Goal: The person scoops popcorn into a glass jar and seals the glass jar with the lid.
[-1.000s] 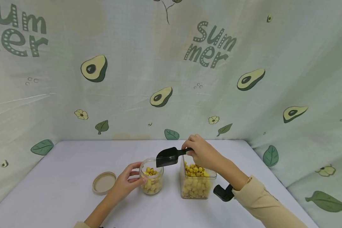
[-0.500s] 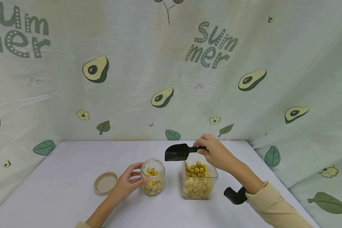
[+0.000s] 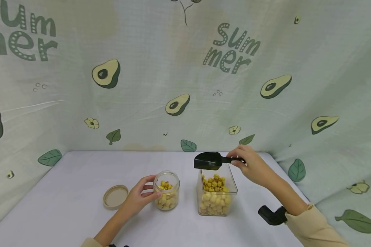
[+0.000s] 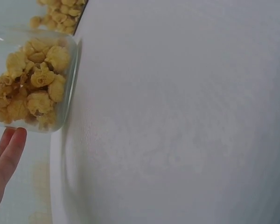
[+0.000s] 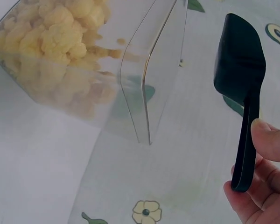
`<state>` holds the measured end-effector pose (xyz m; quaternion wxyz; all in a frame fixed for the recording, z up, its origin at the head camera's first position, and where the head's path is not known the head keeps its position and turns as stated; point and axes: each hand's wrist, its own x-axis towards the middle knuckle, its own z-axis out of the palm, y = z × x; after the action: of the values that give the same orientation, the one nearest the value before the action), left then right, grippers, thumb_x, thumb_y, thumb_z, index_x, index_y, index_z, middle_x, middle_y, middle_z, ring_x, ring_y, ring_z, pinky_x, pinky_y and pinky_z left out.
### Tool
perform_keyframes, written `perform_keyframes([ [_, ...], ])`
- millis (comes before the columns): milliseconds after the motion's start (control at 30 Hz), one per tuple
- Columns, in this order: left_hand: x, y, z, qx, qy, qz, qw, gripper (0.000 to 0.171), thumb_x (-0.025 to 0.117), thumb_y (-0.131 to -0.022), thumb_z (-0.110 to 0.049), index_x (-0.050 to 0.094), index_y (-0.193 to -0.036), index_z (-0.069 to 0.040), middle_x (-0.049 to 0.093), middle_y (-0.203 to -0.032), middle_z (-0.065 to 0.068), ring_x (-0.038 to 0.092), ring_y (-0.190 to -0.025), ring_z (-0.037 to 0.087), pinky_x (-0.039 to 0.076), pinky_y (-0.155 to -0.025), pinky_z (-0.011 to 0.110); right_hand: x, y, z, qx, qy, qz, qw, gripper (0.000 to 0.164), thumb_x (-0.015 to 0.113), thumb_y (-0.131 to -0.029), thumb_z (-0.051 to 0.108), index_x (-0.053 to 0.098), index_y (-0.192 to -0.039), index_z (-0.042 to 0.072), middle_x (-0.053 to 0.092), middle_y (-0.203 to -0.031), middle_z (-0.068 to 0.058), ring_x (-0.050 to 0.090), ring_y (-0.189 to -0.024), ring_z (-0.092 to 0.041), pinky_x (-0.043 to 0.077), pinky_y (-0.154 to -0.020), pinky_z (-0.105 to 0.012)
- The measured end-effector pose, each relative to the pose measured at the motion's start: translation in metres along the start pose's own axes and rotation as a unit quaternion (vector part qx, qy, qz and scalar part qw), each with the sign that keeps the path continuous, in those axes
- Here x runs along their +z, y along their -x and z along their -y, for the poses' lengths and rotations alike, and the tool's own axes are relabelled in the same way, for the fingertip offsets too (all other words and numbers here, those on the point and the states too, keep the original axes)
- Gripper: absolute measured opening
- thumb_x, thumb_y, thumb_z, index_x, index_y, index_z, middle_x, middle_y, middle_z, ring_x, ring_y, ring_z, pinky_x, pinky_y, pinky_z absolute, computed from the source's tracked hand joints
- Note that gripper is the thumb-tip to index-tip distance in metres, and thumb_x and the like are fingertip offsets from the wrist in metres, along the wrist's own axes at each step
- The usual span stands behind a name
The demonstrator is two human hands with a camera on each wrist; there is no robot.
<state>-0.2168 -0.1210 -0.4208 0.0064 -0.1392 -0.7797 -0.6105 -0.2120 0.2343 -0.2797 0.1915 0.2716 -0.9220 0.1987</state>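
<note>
My left hand (image 3: 140, 195) holds a round glass jar (image 3: 177, 187), thumb at its near side and fingers around the left. Popcorn (image 4: 39, 88) fills the lower part of that jar, seen close in the left wrist view. In my right hand (image 3: 248, 164) is a black scoop (image 3: 208, 161), gripped by the handle. It is raised over the far edge of a clear square container (image 3: 216, 193), which holds more popcorn (image 5: 56, 42). The right wrist view shows the scoop (image 5: 240, 60) from outside, so its inside is hidden there.
A round beige lid (image 3: 115, 197) lies left of the jar, near my left forearm. Everything stands on a white-covered table (image 3: 179, 230). Behind it hangs a cloth (image 3: 136, 85) printed with avocados and leaves.
My right hand has carried the scoop rightward, from over the jar to above the square container. The left hand has stayed at the jar. The view has shifted slightly.
</note>
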Motion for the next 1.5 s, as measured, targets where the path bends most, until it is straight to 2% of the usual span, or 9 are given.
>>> perform_keyframes([
  [133, 0.001, 0.000, -0.001, -0.003, 0.000, 0.000, 1.0000, 0.059, 0.074, -0.079, -0.017, 0.047, -0.131, -0.011, 0.048, -0.134, 0.011, 0.054, -0.111, 0.026, 0.052, -0.087, 0.022, -0.002, 0.006, -0.006, 0.003, 0.001, -0.011, 1.000, 0.018, 0.065, -0.082, -0.002, 0.064, -0.098, 0.007, 0.059, -0.095, -0.003, 0.052, -0.084, -0.016, 0.049, -0.069, -0.034],
  [333, 0.002, -0.001, -0.002, -0.004, 0.004, 0.001, 1.0000, 0.059, 0.074, -0.078, -0.016, 0.047, -0.131, -0.009, 0.048, -0.134, 0.012, 0.053, -0.111, 0.028, 0.052, -0.088, 0.023, -0.004, 0.015, -0.013, 0.011, 0.012, -0.020, 1.000, 0.019, 0.065, -0.082, -0.002, 0.065, -0.098, 0.007, 0.059, -0.091, -0.001, 0.049, -0.081, -0.014, 0.046, -0.067, -0.030],
  [467, 0.000, 0.000, -0.004, 0.008, -0.007, 0.000, 0.9999, 0.062, 0.074, -0.079, -0.017, 0.046, -0.133, -0.009, 0.047, -0.135, 0.011, 0.051, -0.114, 0.030, 0.051, -0.092, 0.031, -0.004, 0.020, -0.016, 0.019, 0.014, -0.020, 1.000, 0.019, 0.065, -0.082, -0.001, 0.065, -0.098, 0.009, 0.059, -0.092, 0.000, 0.047, -0.081, -0.013, 0.045, -0.067, -0.030],
  [600, -0.001, 0.001, -0.009, 0.057, -0.052, -0.015, 0.9969, 0.062, 0.074, -0.079, -0.020, 0.045, -0.134, -0.012, 0.048, -0.134, 0.009, 0.050, -0.116, 0.030, 0.049, -0.096, 0.041, -0.003, 0.023, -0.018, 0.025, 0.012, -0.020, 0.999, 0.019, 0.065, -0.083, -0.001, 0.065, -0.099, 0.009, 0.059, -0.093, 0.000, 0.048, -0.083, -0.014, 0.045, -0.068, -0.030],
  [733, 0.002, 0.000, -0.022, 0.131, -0.091, -0.042, 0.9864, 0.059, 0.074, -0.079, -0.019, 0.048, -0.131, -0.018, 0.051, -0.130, 0.001, 0.050, -0.116, 0.025, 0.047, -0.097, 0.041, -0.004, 0.025, -0.018, 0.026, 0.014, -0.024, 0.999, 0.019, 0.065, -0.083, 0.000, 0.065, -0.100, 0.009, 0.060, -0.095, -0.002, 0.049, -0.086, -0.016, 0.047, -0.069, -0.032],
  [933, 0.023, 0.001, -0.050, 0.234, -0.105, -0.063, 0.9644, 0.055, 0.075, -0.078, -0.015, 0.051, -0.128, -0.020, 0.053, -0.126, -0.005, 0.049, -0.117, 0.015, 0.046, -0.098, 0.029, -0.005, 0.028, -0.020, 0.014, 0.023, -0.042, 0.999, 0.019, 0.067, -0.080, -0.002, 0.065, -0.097, 0.007, 0.061, -0.095, -0.003, 0.051, -0.085, -0.020, 0.048, -0.069, -0.033],
  [1067, 0.041, 0.000, -0.060, 0.265, -0.086, -0.060, 0.9585, 0.054, 0.075, -0.078, -0.014, 0.052, -0.127, -0.019, 0.054, -0.125, -0.002, 0.051, -0.115, 0.013, 0.048, -0.096, 0.028, -0.007, 0.029, -0.022, 0.018, 0.025, -0.041, 0.999, 0.019, 0.066, -0.081, -0.001, 0.066, -0.097, 0.007, 0.061, -0.095, -0.003, 0.050, -0.086, -0.018, 0.046, -0.068, -0.032],
  [1267, 0.068, -0.003, -0.063, 0.251, -0.054, -0.042, 0.9655, 0.053, 0.075, -0.078, -0.013, 0.053, -0.126, -0.016, 0.055, -0.125, -0.001, 0.053, -0.112, 0.013, 0.051, -0.093, 0.031, -0.009, 0.029, -0.023, 0.022, 0.029, -0.035, 0.999, 0.019, 0.066, -0.082, 0.000, 0.065, -0.099, 0.009, 0.061, -0.096, -0.003, 0.049, -0.086, -0.016, 0.046, -0.069, -0.032],
  [1500, 0.094, -0.009, -0.061, 0.147, 0.003, 0.008, 0.9891, 0.052, 0.074, -0.080, -0.017, 0.053, -0.127, -0.013, 0.053, -0.127, 0.006, 0.055, -0.112, 0.023, 0.050, -0.095, 0.032, -0.009, 0.029, -0.024, 0.009, 0.037, -0.039, 0.999, 0.019, 0.066, -0.082, 0.001, 0.065, -0.098, 0.010, 0.061, -0.093, 0.001, 0.049, -0.084, -0.015, 0.045, -0.068, -0.030],
])
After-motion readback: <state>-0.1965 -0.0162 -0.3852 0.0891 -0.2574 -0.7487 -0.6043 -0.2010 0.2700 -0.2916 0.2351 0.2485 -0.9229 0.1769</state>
